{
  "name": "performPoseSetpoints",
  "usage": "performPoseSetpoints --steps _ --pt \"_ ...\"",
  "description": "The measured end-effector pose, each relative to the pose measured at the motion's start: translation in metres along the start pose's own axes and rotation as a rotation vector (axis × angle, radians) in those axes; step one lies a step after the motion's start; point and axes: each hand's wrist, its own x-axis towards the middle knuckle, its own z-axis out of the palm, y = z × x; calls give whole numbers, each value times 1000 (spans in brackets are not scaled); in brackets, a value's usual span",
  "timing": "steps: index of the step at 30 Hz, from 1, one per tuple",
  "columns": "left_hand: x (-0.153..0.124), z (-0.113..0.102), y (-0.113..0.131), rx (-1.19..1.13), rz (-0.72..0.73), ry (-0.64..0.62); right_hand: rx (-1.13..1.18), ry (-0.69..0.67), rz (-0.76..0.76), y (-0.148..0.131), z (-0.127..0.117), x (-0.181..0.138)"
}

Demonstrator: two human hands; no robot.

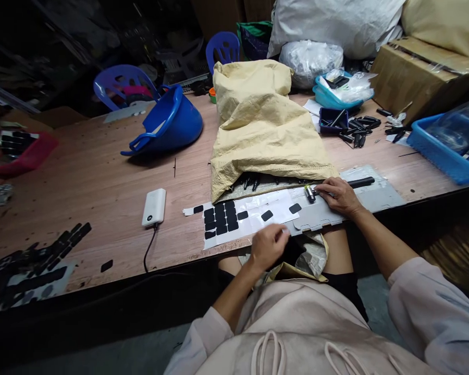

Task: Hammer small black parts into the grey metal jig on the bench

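While the left grip [268,247] hung at the near edge of the bench [191,156], its fingers were curled; whether they pinched anything could not be told. Just beyond it lay a white sheet [254,227] bearing dark rounded patches [221,217], clustered to its left and more widely spaced toward the right grip [339,195]. The right grip was closed round a small tool [309,194], whose metal-and-yellow head projected leftward above a grey board [320,216]. Good handling, as judged, called for a level head, a steady hold and left fingertips kept clear of the patches. Beyond both grips rested a tan sack [273,130], dark slender pieces [254,182] at its mouth.
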Motion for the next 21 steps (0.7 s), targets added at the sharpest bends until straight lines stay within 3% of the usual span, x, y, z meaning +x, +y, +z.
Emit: performPoseSetpoints --steps 2,4,6,8,12,17,21 --pt "43 -20 -2 89 -33 231 3 7 -2 1 1 0" --pt "85 -35 -10 191 -153 409 8 14 0 0 1 1" --pt "119 -42 -20 272 -247 491 13 14 1 0 0 1" --pt "139 -43 -27 340 -305 491 17 10 4 -2 -1 1" --pt "150 -38 -28 447 -366 420 25 7 18 -3 -2 1" --pt "145 -43 -23 460 -418 345 32 -2 32 -2 -1 0" --pt "120 -49 -27 392 -291 387 32 -3 44 -3 -2 0"
